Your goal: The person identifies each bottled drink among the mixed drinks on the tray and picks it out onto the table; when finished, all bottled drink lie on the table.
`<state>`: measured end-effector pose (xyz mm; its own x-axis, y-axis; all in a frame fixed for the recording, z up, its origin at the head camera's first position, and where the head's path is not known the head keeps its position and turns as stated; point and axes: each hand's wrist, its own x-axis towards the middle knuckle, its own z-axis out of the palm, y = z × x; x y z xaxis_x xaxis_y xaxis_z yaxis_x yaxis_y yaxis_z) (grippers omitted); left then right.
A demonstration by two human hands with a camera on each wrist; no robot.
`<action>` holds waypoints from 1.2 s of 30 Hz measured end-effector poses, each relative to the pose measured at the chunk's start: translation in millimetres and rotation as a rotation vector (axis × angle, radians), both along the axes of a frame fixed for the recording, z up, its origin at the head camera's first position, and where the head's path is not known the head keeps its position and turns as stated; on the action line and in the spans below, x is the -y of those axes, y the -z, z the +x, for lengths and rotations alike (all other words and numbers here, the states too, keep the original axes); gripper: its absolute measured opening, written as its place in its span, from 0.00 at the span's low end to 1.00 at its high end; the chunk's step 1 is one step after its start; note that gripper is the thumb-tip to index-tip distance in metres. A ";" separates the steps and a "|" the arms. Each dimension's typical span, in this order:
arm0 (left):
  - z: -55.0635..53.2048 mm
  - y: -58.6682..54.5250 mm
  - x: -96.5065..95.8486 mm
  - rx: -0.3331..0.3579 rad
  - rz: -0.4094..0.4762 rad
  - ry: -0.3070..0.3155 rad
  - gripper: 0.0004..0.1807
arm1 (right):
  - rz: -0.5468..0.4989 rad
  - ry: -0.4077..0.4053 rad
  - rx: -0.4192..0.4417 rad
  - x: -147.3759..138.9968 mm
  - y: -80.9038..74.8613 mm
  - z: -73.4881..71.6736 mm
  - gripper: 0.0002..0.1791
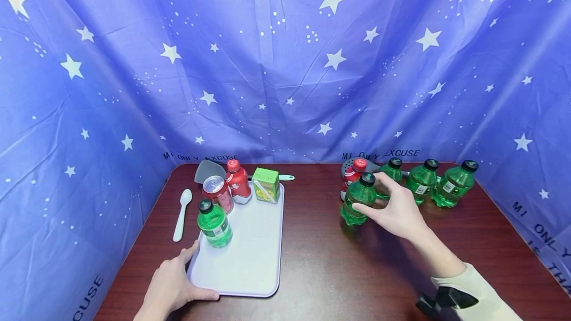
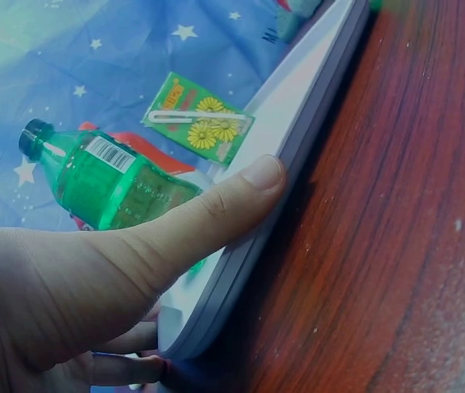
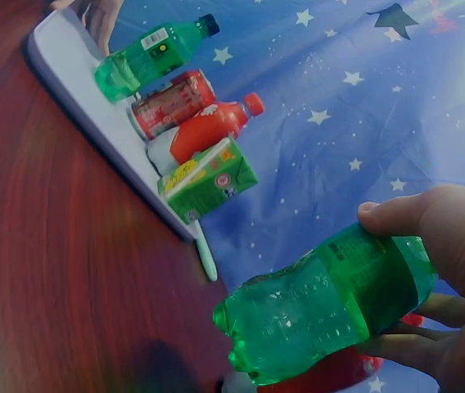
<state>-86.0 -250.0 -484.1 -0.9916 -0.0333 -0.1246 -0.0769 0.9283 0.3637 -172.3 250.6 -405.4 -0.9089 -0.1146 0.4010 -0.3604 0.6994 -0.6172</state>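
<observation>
My right hand (image 1: 397,210) grips a green soda bottle (image 1: 359,197) with a black cap, thumb on one side and fingers on the other. In the right wrist view, the held bottle (image 3: 314,307) is tilted, its base towards the table. My left hand (image 1: 171,281) holds the near left corner of a white tray (image 1: 241,266), with the thumb along the near rim. On the tray stand another green bottle (image 1: 215,224), a red can (image 1: 218,193), a red bottle (image 1: 238,182) and a green drink carton (image 1: 266,186) with yellow flowers.
Behind the held bottle are a red bottle (image 1: 352,177) and a green bottle (image 1: 392,170); two more green bottles (image 1: 421,181) stand right of them. A slotted utensil (image 1: 350,166) lies behind. Left of the tray is a white spoon (image 1: 182,214); a grey spatula (image 1: 209,171) lies beyond it.
</observation>
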 end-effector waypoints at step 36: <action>0.2 0.0 0.6 0.012 0.004 -0.010 0.79 | 0.127 0.015 0.049 -16.0 20.4 6.7 0.37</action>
<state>-85.8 -250.5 -484.1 -0.9897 -0.0431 -0.1368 -0.0910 0.9260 0.3665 -165.5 266.6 -425.8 -0.9292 -0.1474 0.3388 -0.3204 0.7780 -0.5403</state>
